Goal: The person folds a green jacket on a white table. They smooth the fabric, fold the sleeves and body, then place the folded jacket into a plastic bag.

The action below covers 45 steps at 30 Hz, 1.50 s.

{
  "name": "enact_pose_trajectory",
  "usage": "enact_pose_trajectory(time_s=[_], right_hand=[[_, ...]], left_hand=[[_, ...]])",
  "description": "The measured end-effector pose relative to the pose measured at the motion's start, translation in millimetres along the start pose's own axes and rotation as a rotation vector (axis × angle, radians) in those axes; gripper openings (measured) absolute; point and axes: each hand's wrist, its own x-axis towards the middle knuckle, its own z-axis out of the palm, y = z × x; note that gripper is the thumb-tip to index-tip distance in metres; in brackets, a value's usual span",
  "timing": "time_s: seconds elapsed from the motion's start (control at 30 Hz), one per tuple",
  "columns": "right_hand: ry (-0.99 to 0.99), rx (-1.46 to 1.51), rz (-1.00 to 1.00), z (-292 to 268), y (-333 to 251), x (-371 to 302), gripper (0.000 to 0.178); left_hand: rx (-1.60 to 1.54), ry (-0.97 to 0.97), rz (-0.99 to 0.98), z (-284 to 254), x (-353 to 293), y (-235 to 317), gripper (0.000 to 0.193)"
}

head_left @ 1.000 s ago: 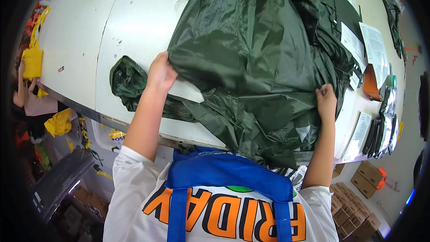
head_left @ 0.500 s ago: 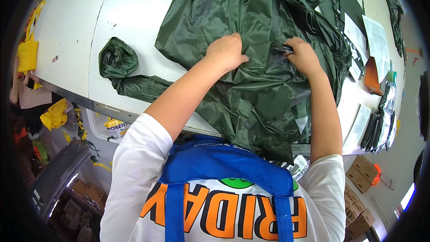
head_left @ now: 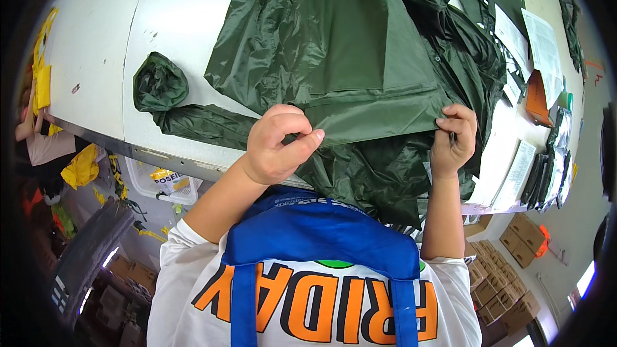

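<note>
Cardboard boxes (head_left: 501, 276) are stacked below the near right side of a white desk (head_left: 180, 32), and at the far left another person (head_left: 48, 144) is beside a yellow bag (head_left: 42, 87). Across the middle of the desk lies a glossy dark green garment (head_left: 340, 45), spread out and creased, its near part bunched over the desk's near edge. The left hand (head_left: 283, 144) pinches a straight flat edge of it between thumb and curled fingers; the right hand (head_left: 455, 138) grips the right end of that same edge with bent fingers, and the green fabric stretches flat between the two hands. From behind the left wrist a narrow twisted length of green fabric runs left to a rounded bundle (head_left: 160, 83). On the right of the desk are printed sheets (head_left: 542, 51), an orange-brown box (head_left: 538, 101) and, nearer, a row of black packets (head_left: 548, 170).
</note>
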Motion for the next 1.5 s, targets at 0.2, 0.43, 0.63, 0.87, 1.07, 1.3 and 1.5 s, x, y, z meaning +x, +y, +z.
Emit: enact_pose_trajectory(time_s=[0.2, 0.43, 0.63, 0.87, 1.07, 1.3, 1.5], right_hand=[[-0.041, 0.054, 0.089, 0.2, -6.9, -9.7, 0.026], [-0.403, 0.149, 0.300, -7.8, -10.8, -11.6, 0.022], [-0.400, -0.006, 0.346, -15.1, 0.1, 35.6, 0.035], [-0.381, -0.718, 0.324, 2.2, 102.6, 85.0, 0.076], [-0.435, -0.347, 0.341, -30.2, 108.8, 120.9, 0.028], [0.579, 0.208, 0.723, -181.7, 179.8, 128.7, 0.019], [-0.136, -0.614, 0.388, -70.6, 96.9, 20.2, 0.032]], left_hand=[[0.074, -0.036, -0.015, -13.7, -4.9, 12.1, 0.021], [-0.029, -0.102, -0.067, -18.3, -9.2, 22.4, 0.020], [0.367, -0.382, -0.379, -66.1, -27.0, 32.3, 0.021], [0.465, -0.840, -0.759, -120.8, 11.0, 25.1, 0.023], [-0.119, -0.492, -0.621, -29.9, 88.4, 5.3, 0.024], [0.209, -1.195, -0.663, 91.6, 95.5, -41.5, 0.048], [-0.641, -0.611, -1.376, 141.8, 87.2, -89.7, 0.066]])
